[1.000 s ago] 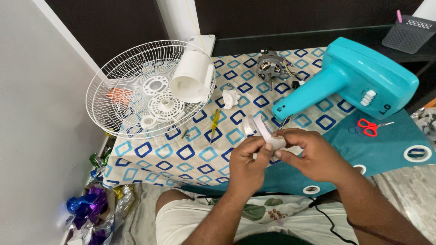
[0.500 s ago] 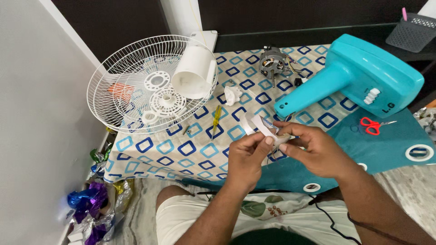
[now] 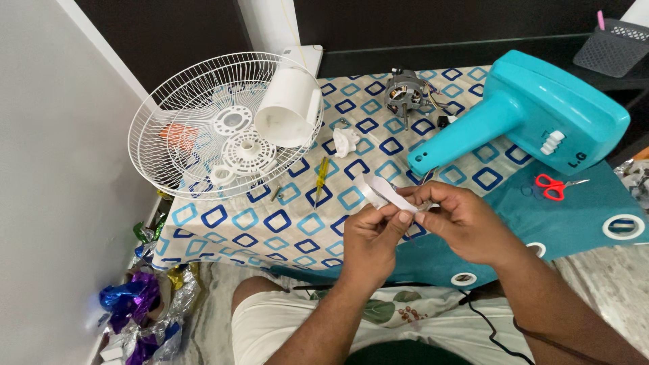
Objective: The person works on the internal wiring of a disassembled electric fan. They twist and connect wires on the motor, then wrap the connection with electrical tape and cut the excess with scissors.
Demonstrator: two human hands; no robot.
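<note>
Head view shows left hand and right hand both pinching a small white part, teal fan base at two o'clock.

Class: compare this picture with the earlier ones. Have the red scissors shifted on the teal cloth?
No. The red scissors lie in the same spot on the teal cloth, just below the teal fan base; only the camera view shifted slightly.

small white plastic strip, tilted, pinched between both hands' fingertips
</note>
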